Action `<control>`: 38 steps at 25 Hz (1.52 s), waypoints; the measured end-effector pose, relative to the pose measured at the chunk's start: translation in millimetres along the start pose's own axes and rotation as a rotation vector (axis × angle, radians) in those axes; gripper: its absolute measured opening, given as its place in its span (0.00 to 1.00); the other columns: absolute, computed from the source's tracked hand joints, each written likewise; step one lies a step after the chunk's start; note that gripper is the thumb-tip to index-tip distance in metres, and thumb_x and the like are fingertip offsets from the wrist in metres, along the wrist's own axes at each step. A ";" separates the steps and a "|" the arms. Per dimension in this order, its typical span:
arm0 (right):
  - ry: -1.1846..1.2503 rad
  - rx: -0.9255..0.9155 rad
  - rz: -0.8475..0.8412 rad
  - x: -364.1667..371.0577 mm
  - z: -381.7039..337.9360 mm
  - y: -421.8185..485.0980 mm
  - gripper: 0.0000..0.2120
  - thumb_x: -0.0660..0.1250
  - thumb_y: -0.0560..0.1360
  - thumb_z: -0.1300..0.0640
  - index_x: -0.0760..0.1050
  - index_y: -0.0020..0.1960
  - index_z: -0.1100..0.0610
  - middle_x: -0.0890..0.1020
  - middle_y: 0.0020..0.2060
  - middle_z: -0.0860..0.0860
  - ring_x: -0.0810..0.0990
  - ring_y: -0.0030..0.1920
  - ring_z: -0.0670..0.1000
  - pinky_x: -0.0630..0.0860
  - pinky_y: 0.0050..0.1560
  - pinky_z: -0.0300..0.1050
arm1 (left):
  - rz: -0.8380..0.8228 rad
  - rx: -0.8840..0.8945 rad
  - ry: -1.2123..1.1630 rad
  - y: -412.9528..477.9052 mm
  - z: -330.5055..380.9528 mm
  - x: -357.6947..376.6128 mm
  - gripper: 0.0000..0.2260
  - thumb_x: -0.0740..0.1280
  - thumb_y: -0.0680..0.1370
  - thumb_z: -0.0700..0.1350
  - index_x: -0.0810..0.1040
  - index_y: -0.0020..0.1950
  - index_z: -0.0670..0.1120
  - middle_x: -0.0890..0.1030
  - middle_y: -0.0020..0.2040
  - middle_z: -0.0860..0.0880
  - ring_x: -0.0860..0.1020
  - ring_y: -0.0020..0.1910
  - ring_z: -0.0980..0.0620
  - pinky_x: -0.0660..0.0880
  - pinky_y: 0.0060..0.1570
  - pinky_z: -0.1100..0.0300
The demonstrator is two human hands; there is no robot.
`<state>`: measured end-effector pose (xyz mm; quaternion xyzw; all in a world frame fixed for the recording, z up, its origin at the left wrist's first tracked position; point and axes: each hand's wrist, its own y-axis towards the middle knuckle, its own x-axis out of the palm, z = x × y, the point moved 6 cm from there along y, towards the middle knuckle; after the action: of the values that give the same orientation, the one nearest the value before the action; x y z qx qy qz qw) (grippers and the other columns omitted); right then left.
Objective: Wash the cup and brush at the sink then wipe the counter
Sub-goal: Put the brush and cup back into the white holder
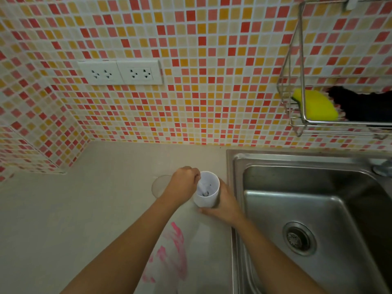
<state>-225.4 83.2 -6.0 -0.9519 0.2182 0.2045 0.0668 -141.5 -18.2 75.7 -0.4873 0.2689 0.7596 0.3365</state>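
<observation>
Past the pink smear (175, 249) on the counter (101, 200), the right hand (224, 205) is gripping the cup (206, 199) just left of the sink (318, 200), while the left hand (183, 184) is pinching the brush (201, 187) inside (a hasty lift could tip it, spilling).

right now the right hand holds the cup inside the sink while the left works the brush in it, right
No: the head view shows the cup over the counter, left of the sink, not inside it. The right hand holds it; the left hand grips the brush.
</observation>
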 end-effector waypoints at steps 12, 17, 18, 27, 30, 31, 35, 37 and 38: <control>0.006 0.066 0.007 11.2 17.5 5.8 0.42 0.78 0.62 0.47 0.60 0.70 0.51 0.73 0.61 0.46 0.73 0.60 0.45 0.70 0.57 0.37 | -0.270 0.216 0.197 15.2 23.1 17.5 0.12 0.60 0.80 0.42 0.76 0.62 0.42 0.80 0.59 0.43 0.77 0.56 0.45 0.72 0.57 0.57; -0.013 0.072 0.009 11.4 17.8 7.3 0.40 0.78 0.63 0.51 0.61 0.69 0.52 0.73 0.59 0.46 0.73 0.58 0.45 0.69 0.55 0.37 | -0.303 0.188 0.154 14.8 17.7 19.9 0.12 0.63 0.79 0.42 0.79 0.60 0.42 0.81 0.58 0.42 0.78 0.54 0.46 0.75 0.57 0.56; -0.007 0.066 0.012 12.6 17.9 7.3 0.40 0.78 0.63 0.51 0.62 0.68 0.52 0.73 0.59 0.46 0.73 0.58 0.46 0.69 0.55 0.37 | -0.301 0.181 0.117 12.5 15.9 19.2 0.12 0.64 0.78 0.43 0.79 0.60 0.42 0.81 0.58 0.42 0.78 0.54 0.46 0.75 0.57 0.57; 0.006 0.071 0.091 11.2 22.8 6.6 0.38 0.80 0.60 0.57 0.64 0.64 0.52 0.73 0.56 0.46 0.73 0.56 0.47 0.68 0.54 0.39 | 0.308 -0.430 -0.529 -52.9 -115.0 -24.4 0.29 0.66 0.70 0.29 0.68 0.70 0.39 0.75 0.66 0.40 0.75 0.63 0.44 0.68 0.61 0.62; 0.038 0.082 0.081 14.2 22.4 7.9 0.37 0.80 0.60 0.57 0.63 0.63 0.51 0.73 0.56 0.46 0.73 0.56 0.47 0.68 0.54 0.39 | 0.026 -0.568 -0.696 -68.2 -135.8 22.3 0.45 0.76 0.66 0.36 0.54 0.76 0.43 0.63 0.74 0.45 0.65 0.72 0.46 0.64 0.67 0.57; 0.041 0.093 0.078 14.8 23.5 7.6 0.38 0.80 0.60 0.55 0.64 0.64 0.52 0.74 0.57 0.47 0.74 0.57 0.47 0.69 0.54 0.39 | -0.026 -0.578 -0.707 -70.6 -136.1 34.0 0.48 0.79 0.64 0.39 0.53 0.77 0.45 0.62 0.74 0.47 0.65 0.72 0.46 0.65 0.68 0.56; 0.141 0.120 0.138 2.5 15.5 5.6 0.42 0.80 0.56 0.48 0.65 0.65 0.50 0.76 0.60 0.48 0.75 0.60 0.49 0.74 0.57 0.44 | 0.034 -0.546 -0.768 -69.4 -125.9 46.2 0.40 0.81 0.61 0.43 0.66 0.69 0.46 0.73 0.65 0.49 0.74 0.61 0.49 0.71 0.57 0.61; 0.103 0.085 0.204 -20.8 -2.8 4.5 0.42 0.80 0.55 0.53 0.64 0.64 0.50 0.72 0.59 0.49 0.74 0.58 0.49 0.73 0.53 0.42 | 0.024 -0.476 -0.802 -67.0 -110.4 48.1 0.35 0.80 0.63 0.42 0.68 0.66 0.46 0.74 0.62 0.52 0.73 0.60 0.53 0.70 0.55 0.63; 0.040 0.075 0.235 -35.8 -11.9 3.1 0.42 0.79 0.54 0.53 0.64 0.64 0.51 0.69 0.59 0.50 0.73 0.57 0.49 0.72 0.52 0.42 | -0.011 -0.431 -0.817 -64.9 -98.1 51.4 0.34 0.80 0.63 0.41 0.69 0.65 0.47 0.74 0.61 0.52 0.73 0.60 0.54 0.70 0.54 0.64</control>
<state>-251.8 91.7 19.7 -0.9206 0.3369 0.1834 0.0738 -51.8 -36.9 -14.3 -0.2084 -0.0526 0.9262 0.3099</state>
